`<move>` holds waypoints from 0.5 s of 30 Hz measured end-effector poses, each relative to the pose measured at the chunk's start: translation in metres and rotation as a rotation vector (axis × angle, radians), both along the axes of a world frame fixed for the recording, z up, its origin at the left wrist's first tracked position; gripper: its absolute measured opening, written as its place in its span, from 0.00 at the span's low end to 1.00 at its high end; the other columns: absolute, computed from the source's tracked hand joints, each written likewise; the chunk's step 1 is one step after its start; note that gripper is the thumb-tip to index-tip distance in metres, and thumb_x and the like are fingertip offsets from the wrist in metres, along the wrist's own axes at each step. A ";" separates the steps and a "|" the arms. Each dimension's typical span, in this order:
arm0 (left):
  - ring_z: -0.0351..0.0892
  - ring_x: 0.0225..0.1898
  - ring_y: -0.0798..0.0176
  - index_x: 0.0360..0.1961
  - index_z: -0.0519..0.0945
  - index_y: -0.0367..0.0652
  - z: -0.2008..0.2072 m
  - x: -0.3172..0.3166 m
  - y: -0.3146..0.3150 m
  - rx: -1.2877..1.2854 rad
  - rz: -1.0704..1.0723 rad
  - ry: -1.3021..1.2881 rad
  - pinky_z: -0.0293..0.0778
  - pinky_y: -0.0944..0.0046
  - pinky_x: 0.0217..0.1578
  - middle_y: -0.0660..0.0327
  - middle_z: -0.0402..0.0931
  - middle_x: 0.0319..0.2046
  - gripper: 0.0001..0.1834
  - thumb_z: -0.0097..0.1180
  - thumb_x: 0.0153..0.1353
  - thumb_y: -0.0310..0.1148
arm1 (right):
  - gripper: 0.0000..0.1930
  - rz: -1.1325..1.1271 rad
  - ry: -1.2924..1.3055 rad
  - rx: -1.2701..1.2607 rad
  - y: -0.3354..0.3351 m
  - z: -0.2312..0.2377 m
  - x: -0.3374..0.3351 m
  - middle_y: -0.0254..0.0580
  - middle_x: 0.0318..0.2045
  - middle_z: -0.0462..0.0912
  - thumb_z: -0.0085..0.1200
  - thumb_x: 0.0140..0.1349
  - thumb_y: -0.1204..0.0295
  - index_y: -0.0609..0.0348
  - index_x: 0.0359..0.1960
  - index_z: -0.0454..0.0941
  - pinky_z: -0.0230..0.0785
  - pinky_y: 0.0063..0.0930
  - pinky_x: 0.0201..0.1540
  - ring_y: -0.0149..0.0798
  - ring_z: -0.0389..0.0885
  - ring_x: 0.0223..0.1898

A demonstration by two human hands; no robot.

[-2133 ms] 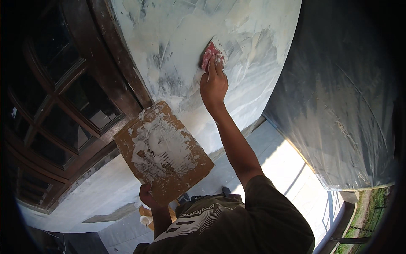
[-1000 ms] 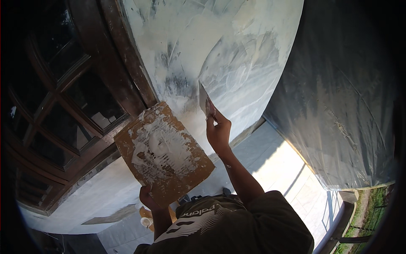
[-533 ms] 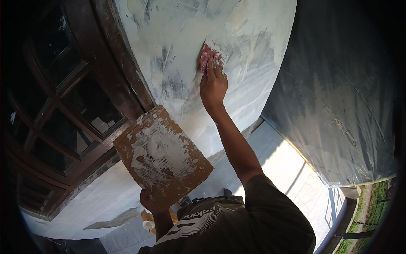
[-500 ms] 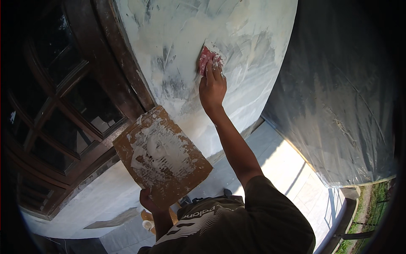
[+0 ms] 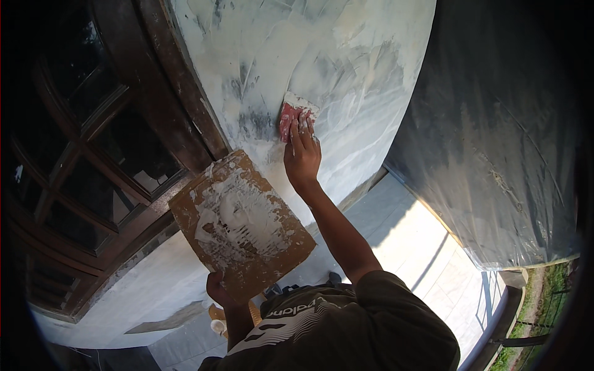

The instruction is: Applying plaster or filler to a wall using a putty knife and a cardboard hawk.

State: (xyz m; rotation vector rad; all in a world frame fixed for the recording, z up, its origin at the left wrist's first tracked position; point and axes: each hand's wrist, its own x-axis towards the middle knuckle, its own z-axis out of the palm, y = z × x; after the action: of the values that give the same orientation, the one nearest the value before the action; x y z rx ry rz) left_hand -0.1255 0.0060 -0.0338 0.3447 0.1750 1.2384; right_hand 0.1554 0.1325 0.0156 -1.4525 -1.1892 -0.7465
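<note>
Head view: right hand (image 5: 301, 154) was seen gripping a red putty blade (image 5: 292, 115) flat against the white plastered wall (image 5: 346, 55), left hand (image 5: 218, 289) grasping a brown putty-smeared board (image 5: 241, 226); tilting that board was judged likely to drop putty.

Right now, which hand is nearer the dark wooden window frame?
Left. The left hand holds the putty-smeared board just below the window frame; the right hand presses a red trowel against the wall, further right.

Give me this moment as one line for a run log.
right hand: presses red trowel on white wall | left hand: holds brown board smeared with plaster | beside: dark wooden window frame
</note>
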 end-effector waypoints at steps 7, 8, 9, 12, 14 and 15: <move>0.72 0.47 0.47 0.51 0.66 0.33 0.003 -0.020 -0.007 0.016 -0.024 0.014 0.68 0.52 0.50 0.47 0.71 0.48 0.27 0.43 0.48 0.35 | 0.22 0.276 0.360 -0.082 -0.070 -0.032 -0.018 0.52 0.48 0.75 0.44 0.54 0.85 0.63 0.53 0.68 0.70 0.31 0.41 0.44 0.78 0.44; 0.72 0.47 0.47 0.51 0.66 0.33 0.003 -0.026 -0.007 -0.003 -0.014 0.041 0.68 0.52 0.50 0.47 0.71 0.48 0.27 0.43 0.49 0.35 | 0.20 0.307 0.403 -0.017 -0.073 -0.019 -0.017 0.51 0.48 0.75 0.43 0.55 0.85 0.65 0.52 0.69 0.70 0.29 0.42 0.41 0.77 0.44; 0.72 0.47 0.47 0.51 0.66 0.33 0.004 -0.030 -0.006 -0.003 -0.013 0.043 0.68 0.52 0.50 0.47 0.71 0.48 0.27 0.43 0.49 0.35 | 0.19 0.339 0.446 0.048 -0.071 -0.002 -0.011 0.50 0.48 0.75 0.42 0.56 0.85 0.67 0.52 0.69 0.70 0.26 0.43 0.39 0.77 0.44; 0.72 0.47 0.47 0.51 0.66 0.33 0.003 -0.032 -0.002 0.054 -0.109 -0.030 0.68 0.52 0.50 0.47 0.71 0.47 0.27 0.43 0.49 0.35 | 0.18 0.190 0.326 0.256 -0.054 0.065 0.003 0.54 0.48 0.74 0.41 0.55 0.85 0.71 0.49 0.69 0.66 0.29 0.51 0.43 0.74 0.50; 0.72 0.47 0.47 0.51 0.66 0.33 0.003 -0.025 -0.002 0.041 -0.074 -0.022 0.68 0.51 0.50 0.47 0.71 0.47 0.27 0.43 0.49 0.35 | 0.19 0.099 0.232 0.269 -0.031 0.085 0.018 0.56 0.47 0.74 0.41 0.53 0.86 0.70 0.49 0.69 0.67 0.30 0.50 0.47 0.75 0.49; 0.72 0.47 0.47 0.51 0.66 0.33 0.003 -0.021 -0.002 0.041 -0.078 -0.022 0.68 0.51 0.50 0.47 0.71 0.47 0.27 0.43 0.49 0.35 | 0.20 0.038 0.188 0.233 -0.022 0.092 0.022 0.57 0.46 0.74 0.42 0.52 0.86 0.69 0.49 0.70 0.68 0.31 0.48 0.49 0.76 0.47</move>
State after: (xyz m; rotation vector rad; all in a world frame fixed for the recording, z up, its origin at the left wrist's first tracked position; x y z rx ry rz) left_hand -0.1468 0.0037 -0.0311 0.3704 0.1164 1.1690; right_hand 0.1775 0.1107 0.1076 -1.2727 -0.9503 -0.6821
